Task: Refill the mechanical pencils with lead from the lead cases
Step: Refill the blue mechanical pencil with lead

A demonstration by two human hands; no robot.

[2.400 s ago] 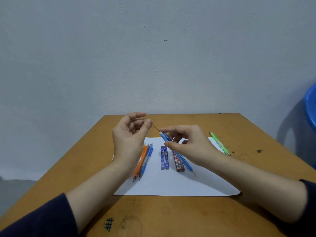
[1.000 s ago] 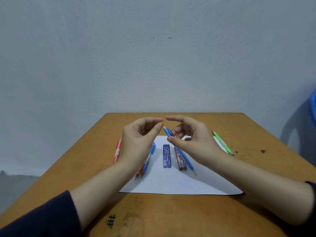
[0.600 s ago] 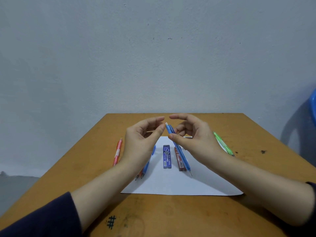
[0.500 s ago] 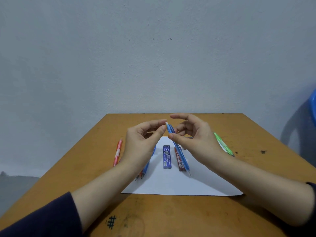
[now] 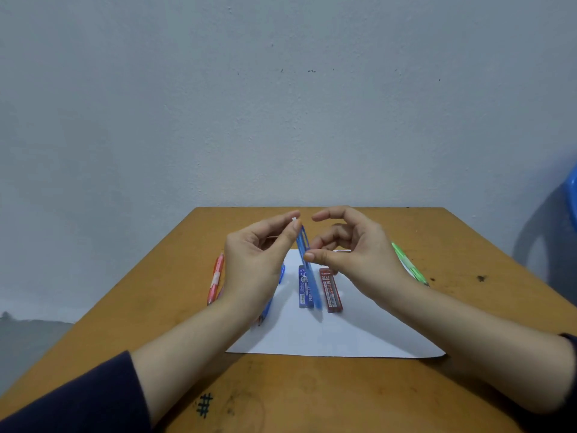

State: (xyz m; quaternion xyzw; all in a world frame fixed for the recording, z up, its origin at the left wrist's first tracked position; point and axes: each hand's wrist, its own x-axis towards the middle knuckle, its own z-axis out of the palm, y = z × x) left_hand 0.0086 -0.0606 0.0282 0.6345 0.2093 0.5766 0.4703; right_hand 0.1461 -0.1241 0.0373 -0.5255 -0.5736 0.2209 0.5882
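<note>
Pinching the blue mechanical pencil [image 5: 302, 242] at mid-barrel between thumb and a fingertip, the right hand [image 5: 352, 254] holds it above the white paper [image 5: 327, 335], its other fingers loosely curled and apart. The pencil is translucent blue and slim. It slants with its upper end away from the person, and its lower tip is blurred over the blue lead case [image 5: 305, 287]. The left hand [image 5: 256, 264] has thumb and forefinger closed on a small white piece [image 5: 293, 219] at the pencil's upper end; what that piece is cannot be told. A red lead case [image 5: 330, 290] lies just beside the blue one on the paper. A green pencil [image 5: 409, 265] lies at the paper's right edge, and a red pencil [image 5: 216, 278] rests on the wooden table [image 5: 312, 395] to the left.
</note>
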